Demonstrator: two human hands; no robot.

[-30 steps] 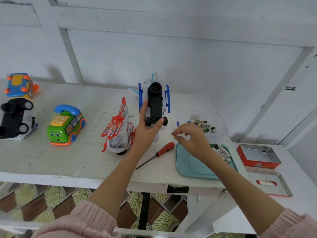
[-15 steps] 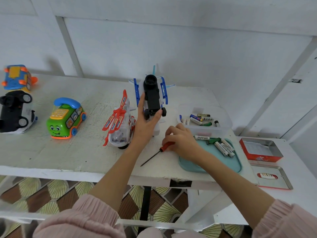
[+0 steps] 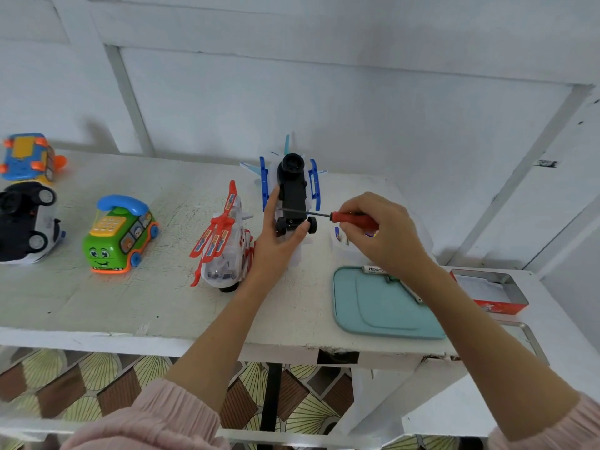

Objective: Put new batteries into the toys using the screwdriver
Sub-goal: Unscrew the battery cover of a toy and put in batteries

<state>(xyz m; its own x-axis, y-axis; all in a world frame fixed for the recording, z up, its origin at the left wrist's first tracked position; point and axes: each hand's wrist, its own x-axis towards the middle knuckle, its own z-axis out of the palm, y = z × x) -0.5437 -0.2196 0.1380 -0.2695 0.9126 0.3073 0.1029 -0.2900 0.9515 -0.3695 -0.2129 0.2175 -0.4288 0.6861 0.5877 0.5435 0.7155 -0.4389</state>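
Observation:
My left hand grips a white and blue toy plane, tipped so its black underside faces me. My right hand holds a red-handled screwdriver level, its dark shaft pointing left across the plane's black underside just above the wheels. A battery labelled Heybright lies at the top edge of the teal tray; my right wrist hides the other batteries there. A clear tub behind my right hand is mostly hidden.
On the white table stand a red and white toy helicopter, a green phone bus, an overturned black and white car and a blue and orange toy. A red tin sits at the right on a lower surface.
My right hand picked the screwdriver up off the table and brought it up to the plane's underside. The left hand keeps its grip on the plane.

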